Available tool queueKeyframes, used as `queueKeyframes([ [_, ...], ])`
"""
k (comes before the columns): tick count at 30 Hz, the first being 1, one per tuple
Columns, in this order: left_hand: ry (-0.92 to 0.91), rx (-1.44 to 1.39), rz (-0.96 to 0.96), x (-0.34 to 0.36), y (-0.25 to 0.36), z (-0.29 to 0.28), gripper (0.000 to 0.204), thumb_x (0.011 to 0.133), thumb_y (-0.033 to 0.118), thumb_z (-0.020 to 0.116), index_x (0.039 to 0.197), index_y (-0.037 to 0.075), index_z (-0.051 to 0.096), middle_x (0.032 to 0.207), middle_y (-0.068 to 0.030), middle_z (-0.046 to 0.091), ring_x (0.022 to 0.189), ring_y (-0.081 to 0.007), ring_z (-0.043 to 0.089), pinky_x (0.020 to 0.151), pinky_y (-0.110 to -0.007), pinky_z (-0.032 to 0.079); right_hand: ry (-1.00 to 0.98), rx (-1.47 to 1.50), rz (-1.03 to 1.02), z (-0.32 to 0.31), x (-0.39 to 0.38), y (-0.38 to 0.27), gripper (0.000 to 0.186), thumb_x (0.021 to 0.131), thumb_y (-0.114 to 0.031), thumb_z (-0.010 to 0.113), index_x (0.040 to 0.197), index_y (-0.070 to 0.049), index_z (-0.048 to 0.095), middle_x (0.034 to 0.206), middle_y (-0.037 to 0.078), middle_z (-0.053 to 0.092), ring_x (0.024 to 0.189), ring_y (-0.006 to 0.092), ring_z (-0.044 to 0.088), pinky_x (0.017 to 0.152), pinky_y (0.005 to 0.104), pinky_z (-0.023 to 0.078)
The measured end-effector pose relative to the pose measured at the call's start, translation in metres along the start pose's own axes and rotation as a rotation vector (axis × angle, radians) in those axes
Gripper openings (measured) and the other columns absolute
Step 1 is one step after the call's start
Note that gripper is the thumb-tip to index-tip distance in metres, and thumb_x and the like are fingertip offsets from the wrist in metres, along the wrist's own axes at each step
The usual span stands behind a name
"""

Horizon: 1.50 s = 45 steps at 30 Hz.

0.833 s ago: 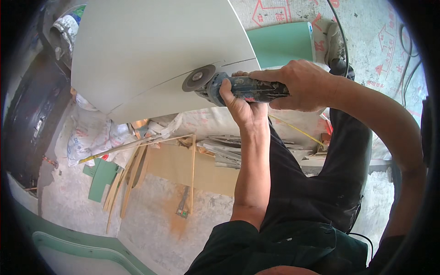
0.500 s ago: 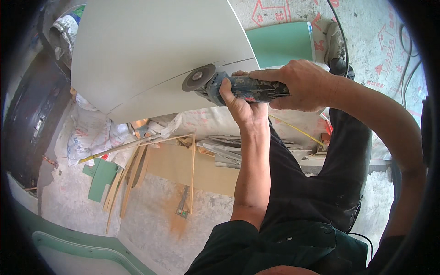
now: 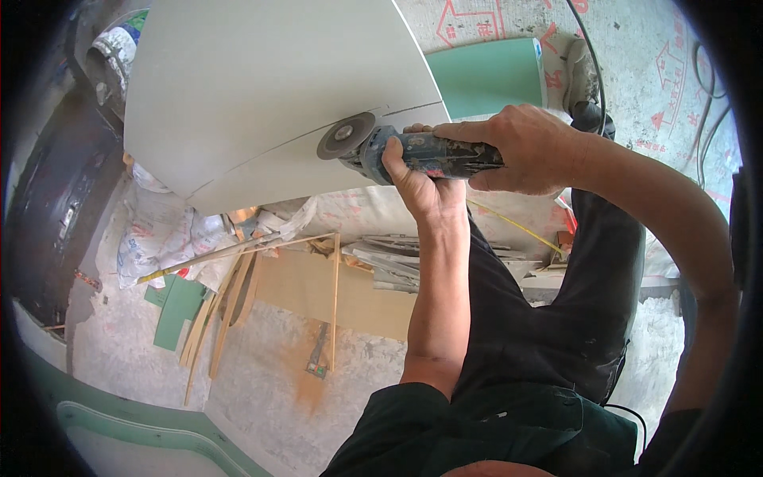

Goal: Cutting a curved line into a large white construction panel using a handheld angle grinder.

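Note:
My left hand (image 3: 413, 179) is wrapped under the head of a dusty blue-and-black angle grinder (image 3: 425, 155), thumb lying over the housing. My right hand (image 3: 524, 147) grips the rear of the grinder body from above. The grinder's cutting disc (image 3: 346, 137) is over a large light grey board (image 3: 270, 63), at or very near a dark drawn line running across it; whether it touches the surface I cannot tell. A second, fainter line runs toward the board's lower left corner.
A green board (image 3: 481, 71) lies beyond the grey one. Below are white sacks (image 3: 167, 246), wooden strips (image 3: 222, 310), tan sheets (image 3: 286, 286), board offcuts (image 3: 381, 262) and a yellow tape (image 3: 520, 222). A black cord (image 3: 598, 71) hangs near my right leg; a bucket (image 3: 111, 67) stands upper left.

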<state>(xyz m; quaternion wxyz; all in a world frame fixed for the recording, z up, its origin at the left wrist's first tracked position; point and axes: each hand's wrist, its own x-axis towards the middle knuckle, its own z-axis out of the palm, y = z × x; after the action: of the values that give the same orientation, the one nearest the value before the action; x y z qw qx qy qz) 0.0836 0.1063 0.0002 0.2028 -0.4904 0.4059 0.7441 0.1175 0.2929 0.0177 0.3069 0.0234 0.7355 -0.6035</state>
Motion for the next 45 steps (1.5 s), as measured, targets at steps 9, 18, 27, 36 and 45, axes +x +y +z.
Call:
queueKeyframes([
  [9, -0.028, -0.007, -0.006, -0.0015, -0.0001, 0.0004, 0.035, 0.083, 0.028, 0.073, 0.102, 0.004, 0.055, 0.095, -0.0096, 0.061, 0.092, -0.0237, 0.063, 0.087, -0.041, 0.056, -0.011, 0.015, 0.029, 0.0006, -0.0013, 0.0006, 0.068, 0.076, -0.021, 0.076, 0.140, -0.016, 0.054, 0.093, 0.019, 0.072, 0.083, 0.0357, 0.070, 0.081, 0.0443, 0.053],
  [18, -0.018, -0.014, -0.006, -0.0018, -0.0018, 0.0005, 0.035, 0.084, 0.030, 0.071, 0.101, 0.004, 0.055, 0.094, -0.0098, 0.061, 0.091, -0.0246, 0.063, 0.087, -0.043, 0.055, -0.061, 0.015, 0.100, -0.0050, -0.0023, -0.0054, 0.068, 0.077, -0.022, 0.075, 0.141, -0.017, 0.054, 0.091, 0.019, 0.072, 0.082, 0.0361, 0.069, 0.081, 0.0446, 0.053],
  [27, -0.034, 0.002, -0.015, -0.0013, -0.0031, -0.0016, 0.033, 0.086, 0.031, 0.070, 0.099, 0.004, 0.056, 0.094, -0.0096, 0.062, 0.090, -0.0244, 0.063, 0.086, -0.042, 0.056, -0.068, 0.022, 0.097, -0.0043, -0.0036, -0.0021, 0.068, 0.077, -0.023, 0.075, 0.141, -0.016, 0.053, 0.093, 0.019, 0.072, 0.084, 0.0359, 0.069, 0.081, 0.0448, 0.053],
  [36, -0.013, 0.012, -0.002, -0.0018, -0.0053, 0.0005, 0.034, 0.085, 0.031, 0.070, 0.099, 0.003, 0.057, 0.093, -0.0094, 0.061, 0.091, -0.0244, 0.063, 0.087, -0.042, 0.055, -0.049, 0.011, 0.067, -0.0057, -0.0057, -0.0015, 0.068, 0.077, -0.022, 0.076, 0.141, -0.015, 0.053, 0.094, 0.019, 0.072, 0.084, 0.0361, 0.069, 0.081, 0.0447, 0.053],
  [45, -0.010, 0.006, -0.008, -0.0014, -0.0054, -0.0005, 0.034, 0.085, 0.031, 0.070, 0.098, 0.003, 0.057, 0.093, -0.0094, 0.062, 0.090, -0.0245, 0.063, 0.085, -0.042, 0.056, -0.061, 0.028, 0.094, -0.0047, -0.0050, -0.0005, 0.068, 0.076, -0.020, 0.076, 0.140, -0.015, 0.054, 0.099, 0.019, 0.072, 0.087, 0.0366, 0.069, 0.083, 0.0454, 0.053],
])
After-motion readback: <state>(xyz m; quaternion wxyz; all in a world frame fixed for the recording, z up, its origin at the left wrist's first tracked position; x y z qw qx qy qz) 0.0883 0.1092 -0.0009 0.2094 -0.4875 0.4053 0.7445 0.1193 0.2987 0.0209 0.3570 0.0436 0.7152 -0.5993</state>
